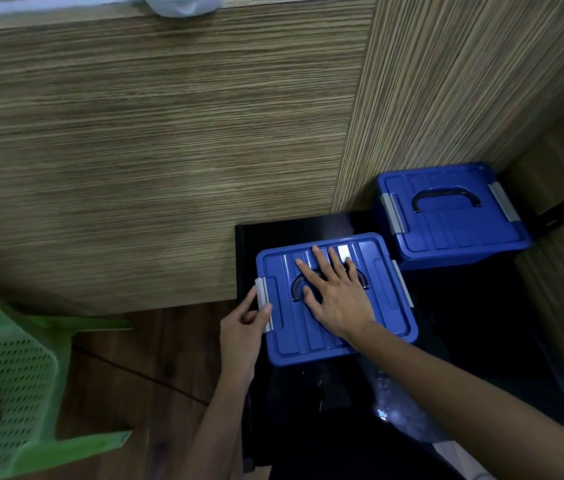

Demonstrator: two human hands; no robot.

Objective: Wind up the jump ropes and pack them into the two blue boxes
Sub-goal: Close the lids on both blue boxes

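The right hand [337, 299] is lying flat, fingers straight, on the lid of the near blue box [336, 299], evidently steadying it on the black surface [464, 323]. The left hand [244, 327] is pinching its left grey latch [263, 303], apparently working it. The second blue box [453, 216] is sitting lidded just behind-right of the near box; no ropes are showing.

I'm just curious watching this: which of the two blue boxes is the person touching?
The nearer blue box: the right hand lies flat on its lid and the left hand pinches its grey side latch. The farther blue box stands untouched.
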